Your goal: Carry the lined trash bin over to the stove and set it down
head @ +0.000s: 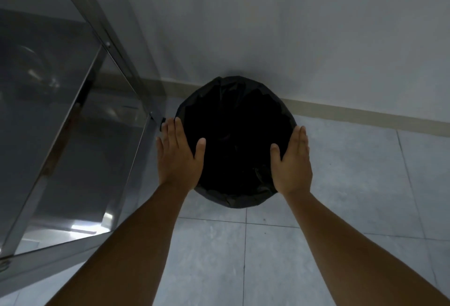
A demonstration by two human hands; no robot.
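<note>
The round trash bin (236,140), lined with a black bag folded over its rim, is seen from above, close to the wall. My left hand (177,157) lies flat against the bin's left side with its thumb over the rim. My right hand (292,162) mirrors it on the right side, thumb also over the rim. Both hands clasp the bin between their palms. The inside of the bin is too dark to see. Whether its base touches the floor is hidden.
A stainless-steel counter (60,123) with a metal leg stands at the left, its corner a hand's width from the bin. A white wall (292,37) with a beige baseboard (365,115) runs behind. Grey floor tiles (341,184) spread to the right and front.
</note>
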